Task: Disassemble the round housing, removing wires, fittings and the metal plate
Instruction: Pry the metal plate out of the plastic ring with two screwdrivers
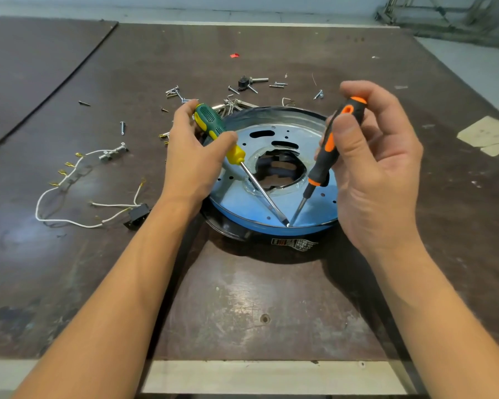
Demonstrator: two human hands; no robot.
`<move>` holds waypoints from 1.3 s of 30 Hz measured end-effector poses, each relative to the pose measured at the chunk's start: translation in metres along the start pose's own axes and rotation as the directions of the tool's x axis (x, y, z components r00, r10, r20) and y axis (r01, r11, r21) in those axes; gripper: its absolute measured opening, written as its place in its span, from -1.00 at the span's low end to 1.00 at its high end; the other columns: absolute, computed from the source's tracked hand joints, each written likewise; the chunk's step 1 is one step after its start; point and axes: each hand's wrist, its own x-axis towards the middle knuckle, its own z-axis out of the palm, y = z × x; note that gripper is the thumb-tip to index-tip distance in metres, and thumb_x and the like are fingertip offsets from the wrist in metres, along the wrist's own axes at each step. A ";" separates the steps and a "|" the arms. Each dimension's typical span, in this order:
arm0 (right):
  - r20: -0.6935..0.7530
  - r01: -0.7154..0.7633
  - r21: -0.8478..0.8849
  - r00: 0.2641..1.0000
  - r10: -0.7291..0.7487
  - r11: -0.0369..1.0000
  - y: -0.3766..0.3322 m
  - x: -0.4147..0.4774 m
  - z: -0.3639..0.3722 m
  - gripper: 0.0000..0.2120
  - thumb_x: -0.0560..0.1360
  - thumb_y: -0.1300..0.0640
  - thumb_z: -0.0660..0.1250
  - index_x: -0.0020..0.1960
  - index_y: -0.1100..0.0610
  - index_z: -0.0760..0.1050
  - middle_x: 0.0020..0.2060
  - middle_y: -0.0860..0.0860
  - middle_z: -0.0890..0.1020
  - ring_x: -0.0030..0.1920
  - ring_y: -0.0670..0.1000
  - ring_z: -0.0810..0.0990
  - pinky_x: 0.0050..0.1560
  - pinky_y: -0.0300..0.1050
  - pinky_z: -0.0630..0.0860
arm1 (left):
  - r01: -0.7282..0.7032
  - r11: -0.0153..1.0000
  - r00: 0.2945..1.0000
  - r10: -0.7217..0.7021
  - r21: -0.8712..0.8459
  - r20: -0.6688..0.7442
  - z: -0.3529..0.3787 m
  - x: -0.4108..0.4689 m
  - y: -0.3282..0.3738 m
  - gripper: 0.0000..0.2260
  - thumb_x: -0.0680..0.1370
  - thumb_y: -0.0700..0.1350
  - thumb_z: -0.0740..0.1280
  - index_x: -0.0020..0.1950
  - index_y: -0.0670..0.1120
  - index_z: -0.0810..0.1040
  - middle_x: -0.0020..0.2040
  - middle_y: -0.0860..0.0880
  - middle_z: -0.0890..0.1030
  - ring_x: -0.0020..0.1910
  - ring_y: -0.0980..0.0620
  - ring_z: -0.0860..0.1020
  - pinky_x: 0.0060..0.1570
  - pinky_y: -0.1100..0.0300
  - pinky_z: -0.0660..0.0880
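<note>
Two screwdrivers (211, 122) (321, 168), two hands (189, 159) (378, 174), one round housing (271, 229).

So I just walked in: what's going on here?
A person is taking apart the round housing. The left hand grips a green-and-yellow screwdriver, the right hand an orange-and-black screwdriver; both tips meet at the near edge of the metal plate. Wires and screws lie loose on the table.
</note>
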 end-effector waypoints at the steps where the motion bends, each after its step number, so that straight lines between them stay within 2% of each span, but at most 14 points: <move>1: 0.000 -0.018 0.004 1.000 0.018 1.000 0.000 0.000 -0.001 -0.75 0.65 0.25 0.24 0.32 0.16 0.46 -0.10 0.12 0.54 -0.08 0.14 0.49 0.01 0.10 0.48 | 0.001 1.000 1.000 -0.001 0.000 -0.001 0.000 0.000 0.000 -0.35 0.50 -0.15 0.48 0.53 -0.06 0.28 0.21 -0.05 0.59 0.13 0.10 0.59 0.09 0.35 0.55; 3: 0.006 -0.066 0.040 0.998 0.066 0.997 0.000 0.001 -0.004 -0.70 0.67 0.25 0.17 0.38 0.18 0.43 -0.05 0.15 0.61 -0.03 0.14 0.57 0.02 -0.01 0.54 | 0.005 1.000 1.000 -0.005 0.003 0.000 0.000 0.000 0.000 -0.35 0.50 -0.15 0.48 0.53 -0.06 0.28 0.22 -0.04 0.58 0.14 0.11 0.59 0.12 0.33 0.55; 5: 0.008 -0.095 0.069 0.995 0.095 0.993 -0.001 0.000 -0.004 -0.69 0.67 0.23 0.16 0.39 0.17 0.43 -0.03 0.16 0.62 0.01 0.14 0.59 0.02 -0.03 0.56 | 0.007 1.000 1.000 -0.007 0.003 0.001 0.000 0.000 0.000 -0.34 0.50 -0.15 0.48 0.54 -0.06 0.27 0.24 -0.04 0.58 0.16 0.10 0.59 0.16 0.29 0.55; 10: 0.069 0.008 -0.046 0.998 -0.004 0.999 -0.002 -0.001 0.001 -0.67 0.60 0.27 0.36 0.34 0.11 0.45 -0.02 0.19 0.54 -0.05 0.16 0.51 0.06 0.19 0.57 | 0.009 1.000 1.000 -0.009 0.008 0.005 0.000 0.000 0.000 -0.34 0.51 -0.14 0.48 0.54 -0.06 0.27 0.24 -0.04 0.58 0.17 0.09 0.59 0.21 0.22 0.55; 13: 0.069 -0.036 0.009 0.997 0.035 0.999 -0.002 0.000 -0.003 -0.65 0.62 0.29 0.28 0.39 0.15 0.41 -0.02 0.16 0.60 -0.03 0.11 0.58 0.06 -0.03 0.56 | 0.009 1.000 1.000 -0.009 0.008 0.005 0.000 0.000 0.000 -0.34 0.51 -0.15 0.48 0.54 -0.06 0.27 0.24 -0.03 0.58 0.16 0.10 0.59 0.19 0.26 0.55; 16: 0.074 -0.109 0.062 0.992 0.104 0.992 -0.002 0.001 -0.005 -0.63 0.65 0.27 0.20 0.45 0.16 0.36 0.02 0.15 0.66 -0.11 0.06 0.64 -0.02 -0.09 0.57 | 0.010 1.000 1.000 -0.010 0.010 0.000 0.000 0.000 0.000 -0.34 0.50 -0.14 0.48 0.53 -0.05 0.27 0.22 -0.01 0.58 0.14 0.13 0.59 0.12 0.33 0.55; 19: 0.069 -0.106 0.080 0.993 0.100 0.991 -0.002 0.000 -0.003 -0.70 0.65 0.21 0.21 0.38 0.14 0.40 0.05 0.18 0.62 -0.10 0.10 0.62 -0.02 -0.02 0.57 | 0.009 1.000 1.000 -0.009 0.007 -0.006 0.000 0.000 0.000 -0.35 0.50 -0.14 0.48 0.53 -0.05 0.28 0.22 -0.02 0.59 0.14 0.12 0.59 0.12 0.32 0.55; 22: 0.049 -0.028 0.017 0.998 0.027 0.999 0.000 0.000 0.000 -0.75 0.61 0.15 0.35 0.27 0.10 0.49 -0.08 0.04 0.50 -0.09 0.11 0.46 0.00 0.12 0.48 | 0.006 1.000 1.000 -0.006 0.012 -0.003 0.000 0.000 0.000 -0.36 0.50 -0.14 0.48 0.52 -0.04 0.27 0.22 -0.02 0.58 0.14 0.13 0.59 0.09 0.36 0.54; 24: 0.025 -0.002 0.002 1.000 0.002 1.000 0.003 0.001 -0.002 -0.75 0.61 0.21 0.37 0.28 0.12 0.50 -0.12 -0.02 0.49 -0.10 0.04 0.45 0.01 0.11 0.47 | 0.007 1.000 1.000 -0.007 0.014 0.001 0.000 0.000 0.000 -0.35 0.50 -0.13 0.48 0.53 -0.03 0.27 0.23 -0.01 0.57 0.16 0.13 0.58 0.09 0.38 0.53; 29: 0.047 -0.012 0.034 0.999 0.010 0.999 0.006 0.001 -0.007 -0.69 0.68 0.30 0.19 0.41 0.19 0.40 0.02 0.16 0.65 -0.04 0.06 0.67 0.05 -0.05 0.58 | 0.007 1.000 1.000 -0.007 0.010 0.000 0.000 -0.001 0.000 -0.35 0.50 -0.15 0.48 0.53 -0.05 0.27 0.23 -0.01 0.58 0.15 0.14 0.59 0.10 0.36 0.54; 32: 0.046 0.000 0.044 0.999 -0.003 0.999 0.005 0.001 -0.004 -0.72 0.64 0.25 0.28 0.34 0.12 0.47 0.02 0.12 0.61 0.00 0.09 0.59 0.05 -0.04 0.54 | 0.003 1.000 1.000 -0.003 0.010 0.001 0.000 -0.001 0.000 -0.35 0.50 -0.15 0.47 0.53 -0.05 0.27 0.22 -0.02 0.58 0.14 0.14 0.59 0.09 0.35 0.54; 34: 0.053 0.041 0.013 0.998 -0.041 0.999 0.004 0.000 -0.002 -0.67 0.58 0.29 0.39 0.32 0.10 0.49 -0.01 0.06 0.56 0.00 0.03 0.51 0.02 -0.14 0.54 | 0.002 1.000 1.000 -0.002 0.010 0.002 0.000 0.000 0.001 -0.35 0.50 -0.15 0.47 0.53 -0.05 0.27 0.23 -0.01 0.58 0.14 0.14 0.59 0.10 0.36 0.54; 36: 0.064 0.052 0.013 0.997 -0.053 0.999 0.005 0.000 -0.002 -0.62 0.56 0.35 0.40 0.33 0.13 0.48 -0.03 0.02 0.56 -0.02 -0.05 0.52 0.01 -0.21 0.54 | 0.001 1.000 1.000 -0.001 0.010 0.002 0.000 0.000 0.001 -0.35 0.51 -0.14 0.47 0.53 -0.05 0.26 0.22 0.00 0.57 0.15 0.14 0.58 0.09 0.37 0.53; 39: 0.075 0.016 0.051 0.997 -0.020 0.999 0.006 0.000 -0.006 -0.64 0.59 0.37 0.27 0.37 0.21 0.45 0.01 0.09 0.62 0.02 0.03 0.60 0.12 -0.06 0.56 | -0.001 1.000 1.000 0.001 0.015 0.005 0.000 0.000 0.001 -0.36 0.51 -0.14 0.46 0.53 -0.04 0.26 0.20 0.03 0.57 0.12 0.18 0.58 0.01 0.44 0.50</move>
